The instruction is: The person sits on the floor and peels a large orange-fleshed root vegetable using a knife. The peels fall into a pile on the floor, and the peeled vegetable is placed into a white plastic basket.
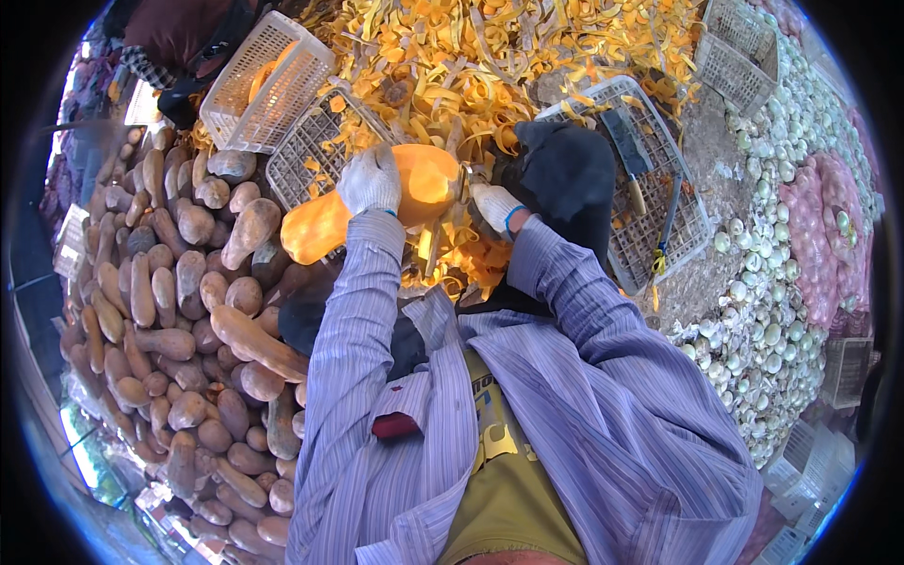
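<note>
My left hand point(370, 181), in a white knit glove, grips a peeled orange butternut squash point(316, 227) around its middle. The squash lies slanted, its narrow end to the left and its rounded end to the right. At that rounded end, my gloved right hand point(493, 207) is closed on a peeler point(462, 182), partly hidden by the fingers. The peeler's metal part touches or nearly touches the flesh. Beneath and behind the squash is a grey plastic crate point(282, 173) with bits of peel on it. Orange peelings point(470, 261) lie below, between my legs.
Unpeeled squashes point(191, 282) are heaped at left. A white crate point(282, 78) behind holds peeled squash, near another person point(176, 35). Peelings point(438, 56) cover the far floor. An upturned crate point(696, 205) at right carries a cleaver point(626, 141). Onions point(770, 339) spread beyond it.
</note>
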The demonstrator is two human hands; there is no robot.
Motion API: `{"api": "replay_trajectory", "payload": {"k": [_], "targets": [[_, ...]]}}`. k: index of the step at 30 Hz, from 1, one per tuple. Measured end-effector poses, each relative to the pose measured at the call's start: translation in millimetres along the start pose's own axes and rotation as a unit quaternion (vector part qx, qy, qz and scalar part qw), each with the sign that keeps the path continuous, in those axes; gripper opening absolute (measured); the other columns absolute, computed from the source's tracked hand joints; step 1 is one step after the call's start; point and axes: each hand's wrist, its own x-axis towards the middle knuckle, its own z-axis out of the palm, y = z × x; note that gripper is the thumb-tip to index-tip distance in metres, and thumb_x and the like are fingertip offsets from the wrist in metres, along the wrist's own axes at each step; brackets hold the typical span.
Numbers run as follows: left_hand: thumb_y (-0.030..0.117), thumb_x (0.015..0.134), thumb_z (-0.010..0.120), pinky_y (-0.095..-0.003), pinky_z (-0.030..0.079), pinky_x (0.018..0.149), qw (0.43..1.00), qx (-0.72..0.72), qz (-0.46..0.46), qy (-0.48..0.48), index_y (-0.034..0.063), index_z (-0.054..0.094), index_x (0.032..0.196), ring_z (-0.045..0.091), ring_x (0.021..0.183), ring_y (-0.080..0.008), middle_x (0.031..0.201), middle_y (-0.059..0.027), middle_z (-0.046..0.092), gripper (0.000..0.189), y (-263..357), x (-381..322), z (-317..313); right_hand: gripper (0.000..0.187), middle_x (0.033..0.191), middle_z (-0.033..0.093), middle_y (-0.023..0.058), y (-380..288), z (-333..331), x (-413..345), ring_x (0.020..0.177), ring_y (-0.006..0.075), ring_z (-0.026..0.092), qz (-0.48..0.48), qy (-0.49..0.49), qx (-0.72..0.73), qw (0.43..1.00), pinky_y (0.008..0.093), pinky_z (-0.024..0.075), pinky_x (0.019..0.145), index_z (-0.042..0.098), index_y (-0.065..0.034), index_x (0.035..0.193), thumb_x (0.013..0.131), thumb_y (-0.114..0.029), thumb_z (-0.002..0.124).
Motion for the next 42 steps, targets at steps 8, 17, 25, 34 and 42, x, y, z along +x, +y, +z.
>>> {"api": "replay_trajectory", "payload": {"k": [8,17,25,34,42], "targets": [[0.05,0.109,0.047,-0.0503,0.052,0.107,0.999,0.0,0.003,0.042,0.0101,0.081,0.122,0.071,0.12,-0.038,0.127,-0.0144,0.079,0.054,-6.4,-8.1,4.3,0.026,0.093,0.076,0.0226,-27.9,-12.1,1.3,0.087,0.0355,0.077,-0.001,-0.003,-0.163,0.987,0.0446,0.0612,0.076,0.07,0.0024,0.115,0.105,-0.018,0.057],[0.05,0.108,0.048,-0.0506,0.052,0.106,1.0,0.021,-0.022,-0.004,0.0098,0.082,0.118,0.072,0.118,-0.0379,0.125,-0.0149,0.079,0.054,0.9,-1.0,-1.0,0.033,0.111,0.079,0.0266,-46.4,7.7,-29.1,0.102,0.0427,0.079,-0.082,-0.031,-0.371,0.924,0.0486,0.0621,0.088,0.072,0.0007,0.123,0.111,-0.013,0.044],[0.052,0.109,0.045,-0.0506,0.052,0.107,1.0,0.016,-0.014,0.02,0.0114,0.082,0.12,0.071,0.119,-0.0369,0.127,-0.014,0.079,0.056,-0.9,-5.3,-1.1,0.032,0.118,0.08,0.0237,-101.1,-24.3,-10.3,0.104,0.0375,0.081,-0.117,-0.004,-0.479,0.87,0.0488,0.0647,0.09,0.073,0.0038,0.127,0.107,-0.011,0.054],[0.051,0.11,0.045,-0.0506,0.051,0.108,0.999,0.021,-0.024,-0.007,0.0135,0.082,0.122,0.07,0.121,-0.0379,0.128,-0.0145,0.078,0.054,-4.2,2.0,-3.6,0.057,0.123,0.073,0.0348,-48.0,45.8,-80.7,0.121,0.0455,0.073,-0.012,0.017,-0.254,0.967,0.0531,0.0605,0.095,0.071,0.0061,0.131,0.117,-0.037,0.037],[0.053,0.109,0.044,-0.0519,0.052,0.105,1.0,0.025,-0.014,0.006,0.0129,0.082,0.122,0.071,0.118,-0.0386,0.125,-0.0143,0.079,0.056,4.0,1.6,-0.6,0.024,0.102,0.076,0.031,-17.1,15.0,16.8,0.099,0.0453,0.078,-0.147,0.031,-0.406,0.901,0.0542,0.0608,0.083,0.068,0.0028,0.117,0.107,-0.01,0.05]]}}
